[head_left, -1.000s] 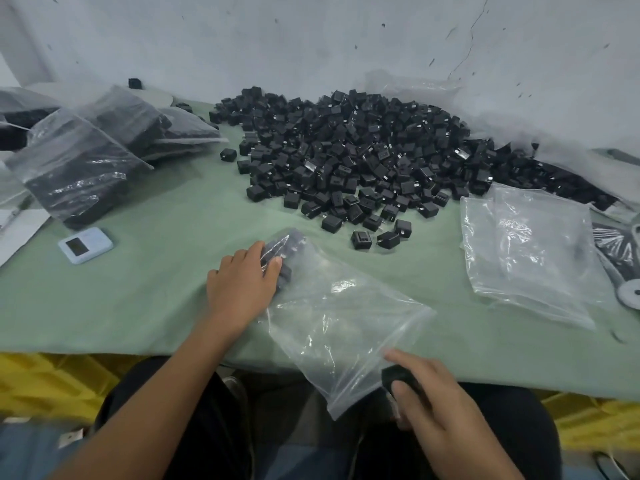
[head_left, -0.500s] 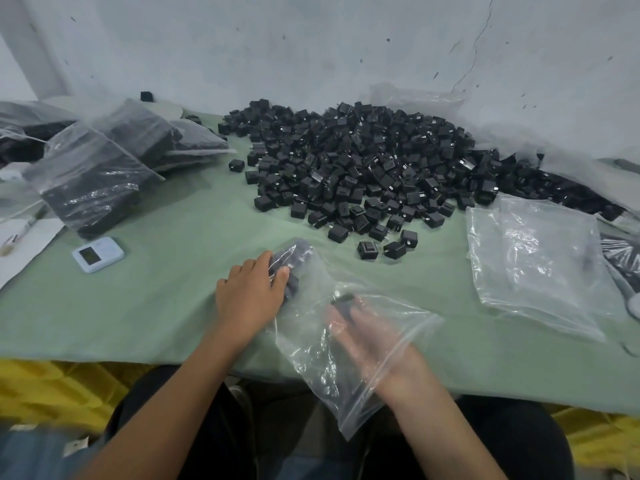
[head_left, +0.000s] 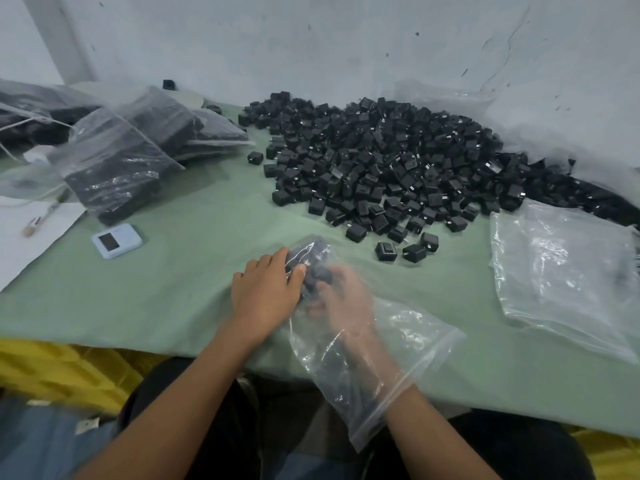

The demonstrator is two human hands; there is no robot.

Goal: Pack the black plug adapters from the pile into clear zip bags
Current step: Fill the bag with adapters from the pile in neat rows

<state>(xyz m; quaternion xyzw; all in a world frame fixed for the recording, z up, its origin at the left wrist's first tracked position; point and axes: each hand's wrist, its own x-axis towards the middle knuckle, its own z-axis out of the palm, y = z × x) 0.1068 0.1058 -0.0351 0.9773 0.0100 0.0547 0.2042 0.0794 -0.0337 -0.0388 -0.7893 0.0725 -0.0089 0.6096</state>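
Note:
A big pile of black plug adapters [head_left: 381,161] lies at the back of the green-covered table [head_left: 173,289]. In front of me lies a clear zip bag [head_left: 408,341] with its mouth toward me. A few adapters [head_left: 308,254] sit bunched at its far end. My left hand [head_left: 266,296] grips that far end from outside, fingers curled over the bunch. My right hand [head_left: 346,306] is deep inside the bag, blurred behind the plastic, its fingertips at the bunched adapters. The blur hides whether it holds one.
Filled bags of adapters [head_left: 114,168] are stacked at the back left. A stack of empty clear bags [head_left: 561,271] lies on the right. A small pale-blue device [head_left: 117,240] and a white paper sheet [head_left: 20,237] sit on the left. Yellow crates [head_left: 52,368] stand below the table edge.
My right hand, which held an adapter at the bag's mouth, has pushed up inside the bag to its far end. My left hand stays on the bag.

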